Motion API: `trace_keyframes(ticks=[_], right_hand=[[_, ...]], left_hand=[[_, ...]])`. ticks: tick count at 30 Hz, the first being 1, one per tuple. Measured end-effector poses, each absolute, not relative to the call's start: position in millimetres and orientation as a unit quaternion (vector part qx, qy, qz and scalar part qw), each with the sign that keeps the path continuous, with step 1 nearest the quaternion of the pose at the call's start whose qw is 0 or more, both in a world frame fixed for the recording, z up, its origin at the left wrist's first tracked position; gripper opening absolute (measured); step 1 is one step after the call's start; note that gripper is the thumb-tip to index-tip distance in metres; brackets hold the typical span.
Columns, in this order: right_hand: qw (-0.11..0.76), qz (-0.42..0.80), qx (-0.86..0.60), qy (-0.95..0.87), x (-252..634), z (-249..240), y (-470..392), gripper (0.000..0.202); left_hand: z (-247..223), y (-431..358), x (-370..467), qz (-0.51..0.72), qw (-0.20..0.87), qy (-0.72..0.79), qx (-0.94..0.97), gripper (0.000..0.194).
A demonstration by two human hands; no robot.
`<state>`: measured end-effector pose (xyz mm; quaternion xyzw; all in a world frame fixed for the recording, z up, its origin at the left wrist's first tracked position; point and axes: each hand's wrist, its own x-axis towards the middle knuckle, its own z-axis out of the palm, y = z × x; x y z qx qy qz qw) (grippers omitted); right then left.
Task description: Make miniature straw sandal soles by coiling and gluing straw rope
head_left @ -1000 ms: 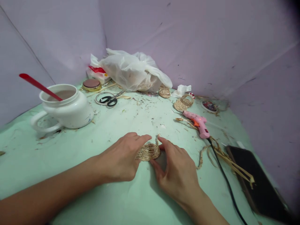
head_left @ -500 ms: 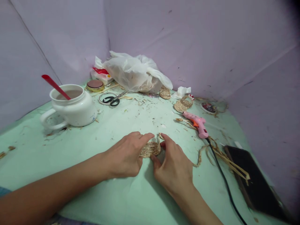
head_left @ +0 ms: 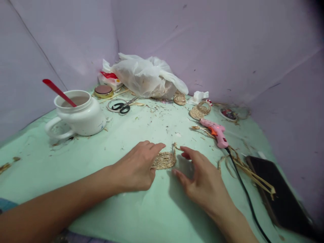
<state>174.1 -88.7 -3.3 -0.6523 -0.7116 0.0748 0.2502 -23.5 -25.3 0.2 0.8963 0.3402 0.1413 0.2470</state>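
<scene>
A flat oval coil of braided straw cord lies on the green table, its loose end rising at the right side. My left hand grips the coil's left part between thumb and fingers, which hides that edge. Just right of the coil, my right hand is apart from it, thumb and fingers spread with nothing between them. Beyond the right hand rests a pink glue gun with an orange trigger and a black cable. Behind the glue gun is a woven straw slipper with a strap.
A white mug with a red stick stands at left. Black-handled scissors, a gold-rimmed round tin and a white plastic bag sit at the back. At right lie a dark phone and loose straw strands.
My right hand has let go of the coil's right end and moved right, its fingers opening. My left hand keeps its hold. The view has shifted slightly.
</scene>
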Motion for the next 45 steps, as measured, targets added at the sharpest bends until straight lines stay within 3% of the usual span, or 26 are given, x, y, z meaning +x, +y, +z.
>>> trace_keyframes(ticks=[4, 11, 18, 26, 29, 35, 45], right_hand=[[0.319, 0.031, -0.590, -0.741, 168.2, -4.9, -86.6, 0.025], [0.313, 0.074, -0.512, -0.796, 135.6, -15.0, -77.3, 0.040], [0.307, 0.201, -0.549, -0.751, 136.0, -6.8, -70.1, 0.046], [0.274, 0.188, -0.566, -0.755, 130.8, -2.2, -67.3, 0.030], [0.268, 0.126, -0.535, -0.791, 130.3, -4.8, -70.8, 0.024], [0.255, 0.035, -0.504, -0.825, 129.4, -4.5, -70.6, 0.024], [0.271, 0.056, -0.492, -0.825, 129.6, -5.2, -70.4, 0.020]], left_hand=[[-1.3, -25.4, -23.4, 0.142, 0.239, 0.342, 0.898, 0.056], [-0.7, -24.0, -26.2, 0.147, 0.268, 0.328, 0.894, 0.051], [-5.1, -22.5, -25.1, 0.162, 0.297, 0.364, 0.868, 0.066], [-7.3, -24.2, -23.3, 0.177, 0.297, 0.370, 0.862, 0.076], [-3.9, -23.9, -22.4, 0.162, 0.276, 0.385, 0.866, 0.065], [5.3, -21.3, -19.0, 0.134, 0.249, 0.369, 0.885, 0.021], [6.4, -26.2, -17.2, 0.101, 0.203, 0.421, 0.878, 0.017]])
